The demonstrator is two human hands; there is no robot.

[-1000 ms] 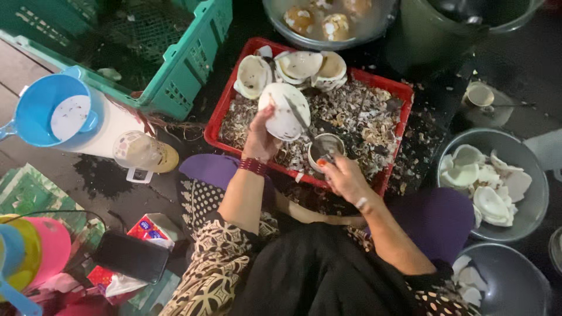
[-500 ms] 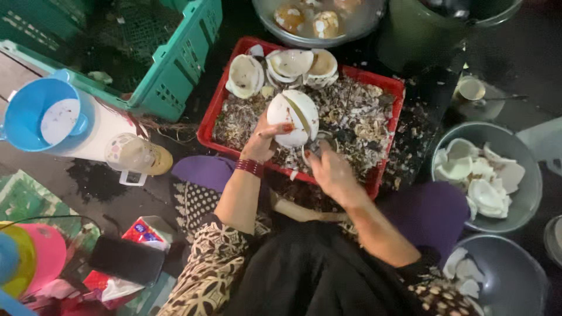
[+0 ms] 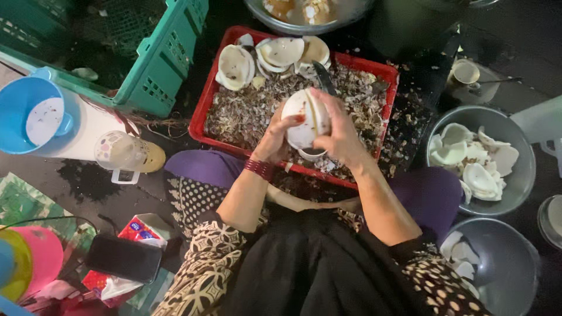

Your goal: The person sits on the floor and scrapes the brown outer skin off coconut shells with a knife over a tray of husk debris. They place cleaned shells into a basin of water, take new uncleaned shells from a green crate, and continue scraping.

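A blue jug (image 3: 35, 111) stands far left beside a green crate (image 3: 158, 70). Over the red tray (image 3: 205, 108) of shavings, the left hand (image 3: 275, 131) cups a white coconut piece (image 3: 304, 114); the right hand (image 3: 339, 131), grip closed, presses a knife (image 3: 323, 77) against it. Right, a metal bowl (image 3: 521, 146) holds peeled pieces.

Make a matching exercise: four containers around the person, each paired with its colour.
Things:
1. tray of shell scraps
2. crate
3. jug
4. bowl of white pieces

Colours:
a. blue
b. grey metal
c. red
d. green

Pairs: 1-c, 2-d, 3-a, 4-b
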